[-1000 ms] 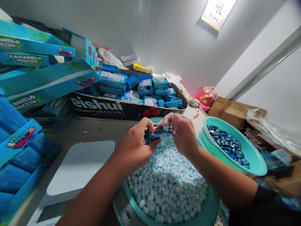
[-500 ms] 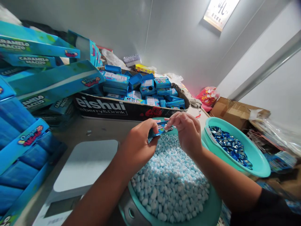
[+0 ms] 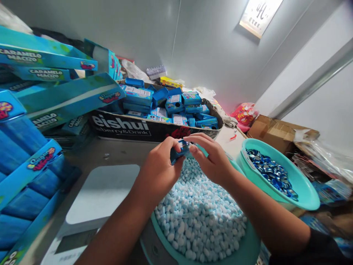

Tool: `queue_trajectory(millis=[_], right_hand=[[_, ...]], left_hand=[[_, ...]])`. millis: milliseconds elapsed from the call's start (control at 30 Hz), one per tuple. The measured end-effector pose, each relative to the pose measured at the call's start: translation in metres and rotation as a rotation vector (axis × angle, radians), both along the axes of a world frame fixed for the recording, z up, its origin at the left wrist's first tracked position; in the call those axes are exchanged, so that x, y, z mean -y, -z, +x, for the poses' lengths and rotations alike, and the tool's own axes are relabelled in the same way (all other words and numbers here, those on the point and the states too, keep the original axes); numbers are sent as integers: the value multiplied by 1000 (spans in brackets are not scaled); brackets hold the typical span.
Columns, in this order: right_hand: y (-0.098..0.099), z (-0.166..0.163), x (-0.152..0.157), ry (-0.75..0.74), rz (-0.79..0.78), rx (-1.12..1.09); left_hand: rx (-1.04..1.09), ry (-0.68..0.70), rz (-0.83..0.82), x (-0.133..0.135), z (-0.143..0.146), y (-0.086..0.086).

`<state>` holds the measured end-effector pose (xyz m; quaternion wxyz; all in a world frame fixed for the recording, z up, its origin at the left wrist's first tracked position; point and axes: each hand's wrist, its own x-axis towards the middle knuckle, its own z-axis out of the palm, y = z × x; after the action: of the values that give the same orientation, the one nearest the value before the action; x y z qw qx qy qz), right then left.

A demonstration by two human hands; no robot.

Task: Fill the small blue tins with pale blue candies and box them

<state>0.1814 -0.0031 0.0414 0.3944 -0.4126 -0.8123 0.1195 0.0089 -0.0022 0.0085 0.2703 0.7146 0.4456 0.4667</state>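
My left hand (image 3: 158, 167) grips a small blue candy box (image 3: 179, 150) from the left, fingers curled round it. My right hand (image 3: 212, 158) meets it from the right, with thumb and forefinger pinched on the box's top end. Both hands hover over a teal basin (image 3: 248, 244) heaped with pale blue and white candies (image 3: 198, 217). What lies inside the box is hidden by my fingers.
A second teal basin (image 3: 302, 191) of shiny blue caps sits to the right. A black carton (image 3: 124, 127) full of small blue boxes stands behind. Long blue display boxes (image 3: 41, 110) pile up at left. A white scale (image 3: 99, 193) lies at front left. Brown cartons (image 3: 275, 129) at far right.
My right hand's fingers have come down onto the box's end, covering the candies seen at its opening earlier. Both hands shifted slightly left with the box.
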Motion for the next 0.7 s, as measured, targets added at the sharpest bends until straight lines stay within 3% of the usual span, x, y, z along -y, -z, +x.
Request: queue_trajectory(millis=[267, 433, 700], right_hand=[[2, 5, -6, -22, 142, 326], [-4, 13, -8, -64, 182, 287], [-1, 17, -11, 19, 133, 297]], left_hand=[[20, -78, -128, 0, 3, 0], [-9, -50, -135, 1, 2, -2], [57, -44, -114, -2, 1, 0]])
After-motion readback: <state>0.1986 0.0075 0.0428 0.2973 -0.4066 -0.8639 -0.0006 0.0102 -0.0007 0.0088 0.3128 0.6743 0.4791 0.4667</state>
